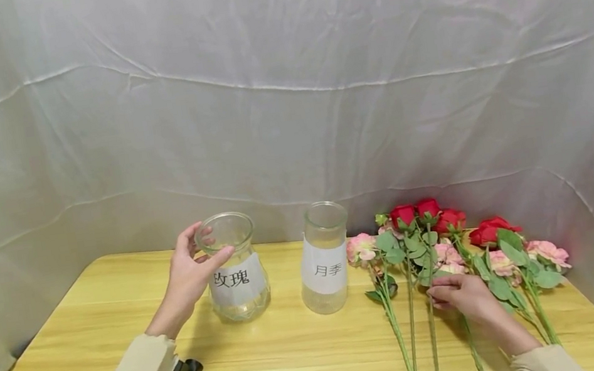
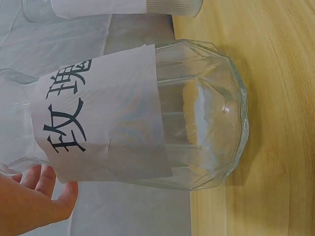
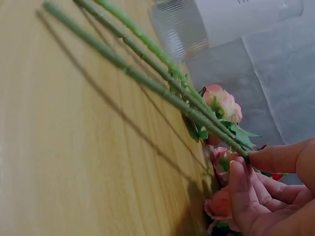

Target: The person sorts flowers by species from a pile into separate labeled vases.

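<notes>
Clear faceted glass vase with a flared neck and a white paper label (image 1: 233,269) stands upright on the light wooden table (image 1: 277,366). Left hand (image 1: 189,277) grips its neck: thumb on the near side below the rim, fingers wrapped round the far side. Left wrist view shows the same vase (image 2: 197,118), label and faceted belly, with the fingertips (image 2: 47,179) at the neck.

Just right of that hand's vase: a tall ribbed clear glass cylinder with its own white label (image 1: 326,259), upright, not touching it, standing between the two hands.

Right hand (image 1: 460,294) rests palm-down on the bunch of red and pink artificial roses with green stems (image 1: 429,236) lying flat on the table. In the right wrist view, thumb and fingers (image 3: 241,191) pinch a green stem (image 3: 147,83) at its leafy end, just below the blooms. Stems run back toward the person past the hand; blooms lie beyond the fingertips, toward the white cloth backdrop (image 1: 283,86).
</notes>
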Tool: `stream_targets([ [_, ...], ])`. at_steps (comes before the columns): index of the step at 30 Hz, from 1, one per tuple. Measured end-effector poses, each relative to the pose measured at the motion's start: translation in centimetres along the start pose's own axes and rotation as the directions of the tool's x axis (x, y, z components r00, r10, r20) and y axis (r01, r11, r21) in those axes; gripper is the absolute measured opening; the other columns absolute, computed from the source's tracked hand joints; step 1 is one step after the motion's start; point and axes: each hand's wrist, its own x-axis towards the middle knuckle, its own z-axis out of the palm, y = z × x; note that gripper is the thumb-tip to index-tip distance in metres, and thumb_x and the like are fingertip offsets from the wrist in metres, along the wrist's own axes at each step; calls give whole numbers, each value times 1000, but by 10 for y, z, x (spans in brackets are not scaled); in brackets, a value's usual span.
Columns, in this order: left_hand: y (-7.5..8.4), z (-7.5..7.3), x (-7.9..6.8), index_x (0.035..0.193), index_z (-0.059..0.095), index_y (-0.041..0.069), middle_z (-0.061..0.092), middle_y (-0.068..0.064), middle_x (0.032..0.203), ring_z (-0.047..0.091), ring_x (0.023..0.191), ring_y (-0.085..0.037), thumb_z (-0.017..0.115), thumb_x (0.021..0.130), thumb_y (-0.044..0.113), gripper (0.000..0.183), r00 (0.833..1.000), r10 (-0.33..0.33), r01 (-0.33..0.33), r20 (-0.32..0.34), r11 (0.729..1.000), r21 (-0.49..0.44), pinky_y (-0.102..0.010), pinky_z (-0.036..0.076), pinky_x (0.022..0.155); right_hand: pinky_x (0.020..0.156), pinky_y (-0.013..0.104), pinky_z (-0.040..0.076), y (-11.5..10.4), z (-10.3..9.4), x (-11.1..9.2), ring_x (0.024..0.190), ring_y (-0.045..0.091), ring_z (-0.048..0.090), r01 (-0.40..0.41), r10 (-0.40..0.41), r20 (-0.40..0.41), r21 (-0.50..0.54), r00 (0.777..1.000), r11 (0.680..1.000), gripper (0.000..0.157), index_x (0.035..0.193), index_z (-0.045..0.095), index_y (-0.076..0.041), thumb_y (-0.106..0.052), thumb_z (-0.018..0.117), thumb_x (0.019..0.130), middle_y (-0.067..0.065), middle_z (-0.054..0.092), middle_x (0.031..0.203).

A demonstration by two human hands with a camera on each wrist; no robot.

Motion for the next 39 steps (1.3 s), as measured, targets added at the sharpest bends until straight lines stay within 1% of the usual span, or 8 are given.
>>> stream_targets([
  [8, -1, 0, 0, 150, 18, 0, 37, -16, 147, 30, 136, -29, 72, 88, 19, 84, 1000, 15, -15, 0, 1000, 14, -44, 28, 108, 79, 31, 54, -2, 1, -4, 85, 15, 63, 29, -35, 66, 84, 997, 996, 36, 123, 42, 20, 1, 55, 96, 15, 61, 103],
  [15, -2, 1, 1, 150, 18, 0, 38, -16, 147, 27, 137, -29, 72, 88, 21, 85, 1000, 15, -15, 7, 999, 31, -44, 25, 110, 78, 27, 52, -7, 0, -9, 84, 11, 60, 60, -72, 68, 169, 995, 984, 27, 117, 43, 15, 3, 54, 96, 7, 57, 97],
  [19, -4, 0, 2, 149, 20, 0, 40, -15, 145, 29, 135, -29, 74, 87, 23, 86, 1000, 29, -30, 7, 998, 52, -45, 26, 109, 80, 26, 52, -11, 1, -14, 86, 9, 59, 88, -109, 66, 255, 992, 963, 21, 114, 44, 9, 0, 53, 97, 5, 56, 97],
  [22, -6, -1, 2, 149, 20, -1, 41, -15, 145, 29, 135, -29, 74, 86, 24, 86, 999, 40, -40, 1, 997, 60, -45, 26, 108, 78, 26, 51, -14, 2, -17, 84, 9, 58, 128, -156, 60, 334, 986, 934, 21, 114, 43, 7, -3, 53, 98, 4, 56, 96],
  [27, -5, -1, 2, 149, 19, -1, 40, -15, 145, 30, 135, -29, 74, 87, 23, 86, 999, 42, -42, -4, 998, 46, -45, 26, 108, 74, 24, 50, -16, 6, -22, 81, 8, 56, 207, -263, 43, 499, 964, 842, 8, 105, 45, 1, -3, 49, 100, 2, 57, 94],
  [29, -5, -1, 2, 150, 19, 0, 40, -15, 145, 29, 135, -29, 73, 87, 22, 86, 999, 41, -41, -6, 998, 41, -44, 26, 108, 73, 23, 48, -16, 8, -22, 81, 8, 55, 222, -295, 37, 572, 955, 789, 2, 100, 47, -3, -3, 49, 100, 1, 57, 94],
  [33, -4, -1, 1, 150, 18, 0, 40, -15, 146, 27, 137, -29, 73, 87, 22, 86, 999, 35, -35, -5, 999, 41, -45, 25, 109, 69, 22, 45, -19, 15, -24, 82, 10, 54, 262, -366, 7, 685, 931, 679, 5, 99, 48, -7, -3, 48, 100, 1, 58, 95],
  [39, -5, 0, 1, 150, 18, 0, 40, -16, 146, 28, 137, -29, 73, 87, 23, 87, 999, 33, -32, -13, 998, 47, -45, 25, 109, 81, 22, 49, -27, 28, -26, 85, 11, 59, 343, -428, -117, 794, 896, 502, 9, 100, 52, -5, 3, 49, 98, 3, 62, 94],
])
